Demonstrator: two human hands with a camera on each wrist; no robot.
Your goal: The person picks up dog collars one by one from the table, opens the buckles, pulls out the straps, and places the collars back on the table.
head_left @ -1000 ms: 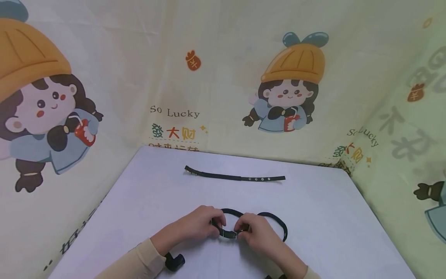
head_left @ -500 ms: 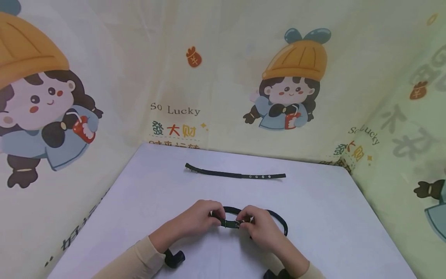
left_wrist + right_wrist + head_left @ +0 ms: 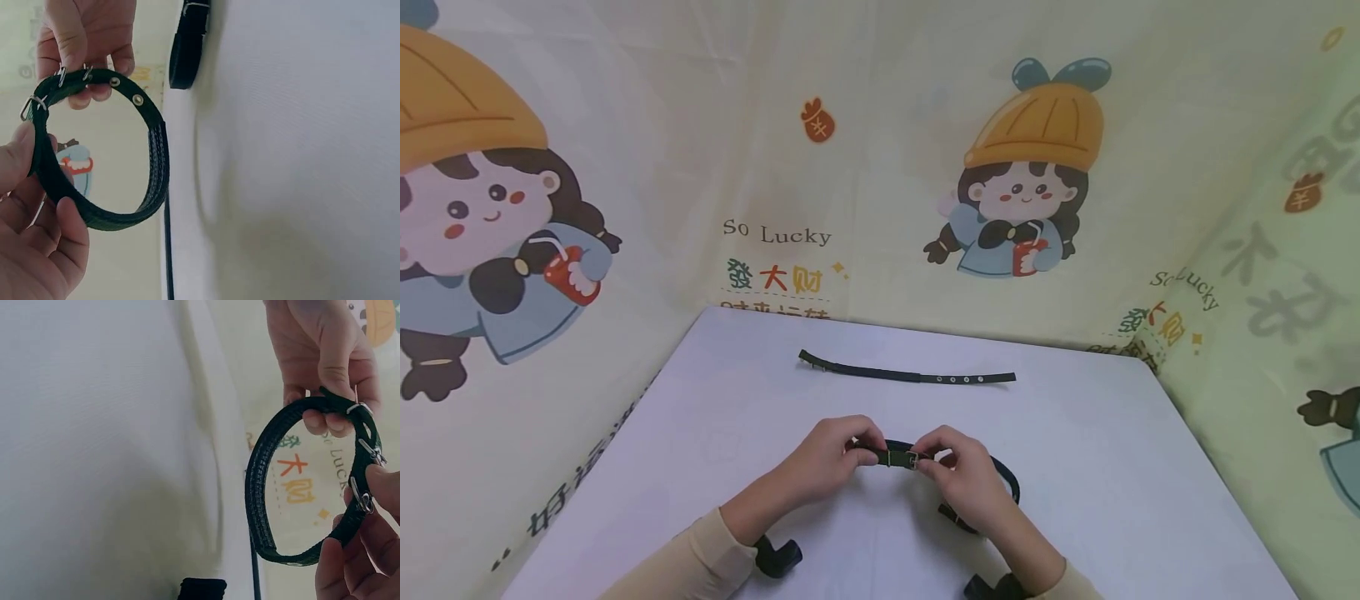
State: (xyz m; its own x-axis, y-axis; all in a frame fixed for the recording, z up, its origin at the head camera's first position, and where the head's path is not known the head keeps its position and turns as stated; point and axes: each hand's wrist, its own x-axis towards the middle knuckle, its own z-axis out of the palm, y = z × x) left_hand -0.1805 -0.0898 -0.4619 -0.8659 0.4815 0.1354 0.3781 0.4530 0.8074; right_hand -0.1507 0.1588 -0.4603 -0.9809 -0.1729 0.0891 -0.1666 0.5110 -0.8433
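A dark collar (image 3: 898, 458) with metal buckle hardware and eyelets is closed into a loop and held up above the table. My left hand (image 3: 831, 458) pinches its left side between thumb and fingers, near a metal loop in the left wrist view. On the other side, my right hand (image 3: 962, 475) pinches the band (image 3: 256, 487) beside the buckle. Eyelets show along one stretch of the collar (image 3: 159, 162) in the left wrist view. Partly hidden behind my right hand, a second dark collar (image 3: 1011, 482) lies curved on the table.
Farther back, a third dark collar (image 3: 880, 375) lies stretched out with its eyelets to the right. The white table (image 3: 737, 383) ends at a printed cloth backdrop (image 3: 880, 192). Black rounded objects (image 3: 778, 557) show beside my forearms.
Both hands have raised the collar, and in the head view it has moved up and away from me. More of the second collar shows beneath my right hand.
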